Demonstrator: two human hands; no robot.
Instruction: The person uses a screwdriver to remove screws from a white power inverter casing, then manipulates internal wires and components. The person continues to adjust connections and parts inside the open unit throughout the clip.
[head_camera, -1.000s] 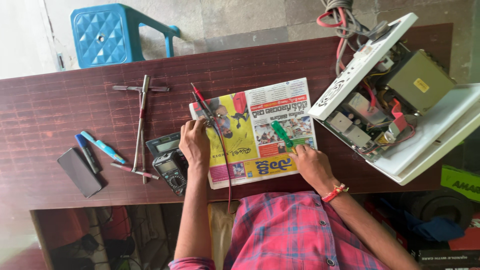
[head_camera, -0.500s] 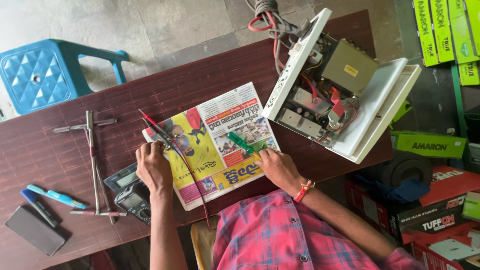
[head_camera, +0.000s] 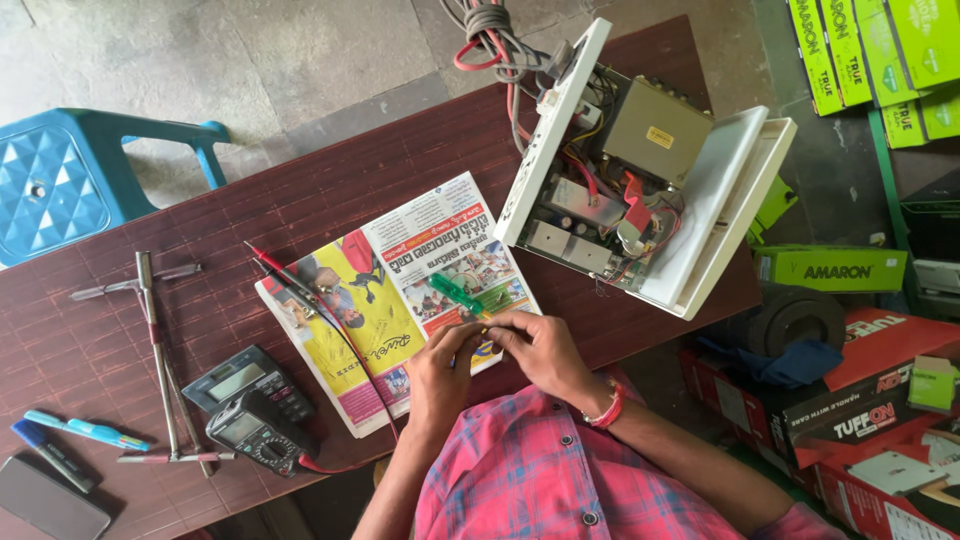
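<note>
My right hand (head_camera: 540, 348) is closed on the near end of a green-handled screwdriver (head_camera: 455, 293), which points away across an open newspaper (head_camera: 385, 300). My left hand (head_camera: 445, 368) meets it, fingertips pinched against the right fingers at the tool's tip; whatever sits between them is hidden. Red and black meter probes (head_camera: 285, 275) lie loose on the paper's left edge, with leads running to a black multimeter (head_camera: 262, 435). An opened white electronics case (head_camera: 640, 185) with exposed boards and wires stands beyond the paper to the right.
A brown table (head_camera: 300, 195) also bears a calculator (head_camera: 243, 378), a T-handle wrench (head_camera: 150, 330), blue pens (head_camera: 85, 430) and a dark phone (head_camera: 50, 500). A blue plastic stool (head_camera: 70, 180) stands far left. Green boxes (head_camera: 830, 268) and red cartons (head_camera: 860, 400) crowd the floor at right.
My left hand left the probes on the paper's left side and moved right to join the right hand at the screwdriver. The head camera's view shifted, so everything now sits elsewhere in the picture.
</note>
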